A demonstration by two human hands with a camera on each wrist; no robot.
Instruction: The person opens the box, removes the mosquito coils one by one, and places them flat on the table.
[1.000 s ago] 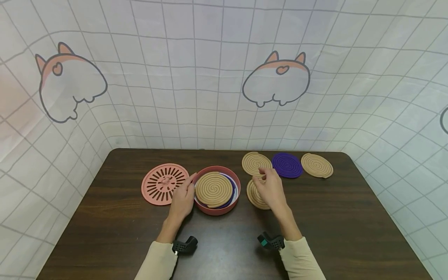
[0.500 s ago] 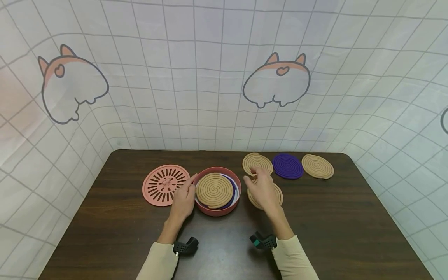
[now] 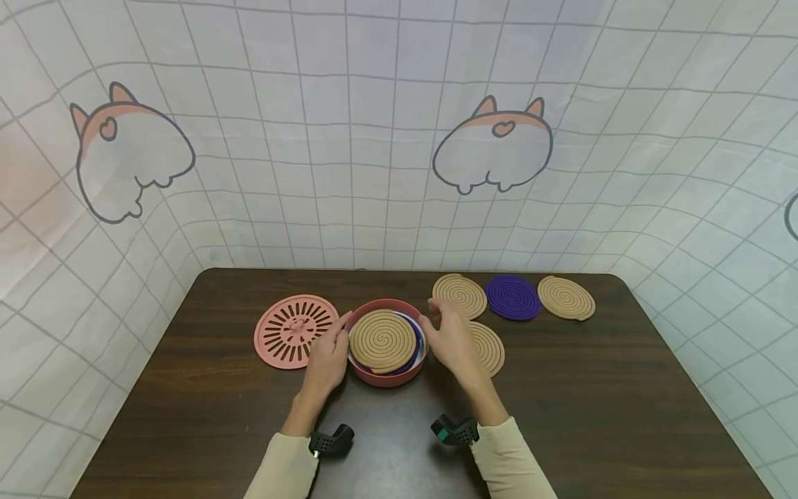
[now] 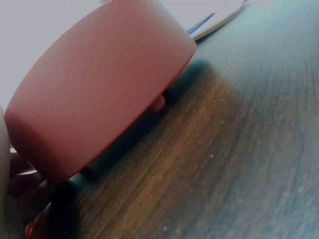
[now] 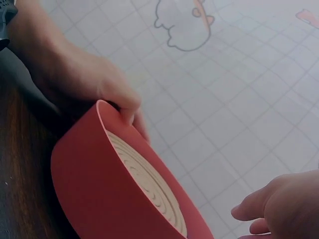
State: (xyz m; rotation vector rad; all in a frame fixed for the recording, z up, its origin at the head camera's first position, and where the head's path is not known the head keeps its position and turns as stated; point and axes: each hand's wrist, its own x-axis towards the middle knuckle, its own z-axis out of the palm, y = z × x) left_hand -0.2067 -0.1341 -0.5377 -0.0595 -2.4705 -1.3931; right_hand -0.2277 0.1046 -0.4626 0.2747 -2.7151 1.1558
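A round red box (image 3: 373, 380) stands in the middle of the table, with tan and purple mosquito coils inside; a tan coil (image 3: 383, 339) lies on top. My left hand (image 3: 328, 357) grips the box's left rim, its thumb over the edge in the right wrist view. Just off the right rim is my right hand (image 3: 454, 345), fingers loosely bent and nothing between them. Partly under that hand in the head view lies another tan coil (image 3: 489, 348). The left wrist view shows the box's outer wall (image 4: 107, 84) and a small foot (image 4: 158, 103) below it.
A pink slotted lid (image 3: 280, 343) lies left of the box. Along the back right are a tan coil (image 3: 460, 294), a purple coil (image 3: 513, 298) and another tan coil (image 3: 566, 298). A white checked curtain (image 3: 386, 138) hangs behind the dark wooden table (image 3: 598, 402).
My right hand has moved left from over the nearer tan coil to the box's right rim, uncovering more of that coil. My left hand stays on the box.
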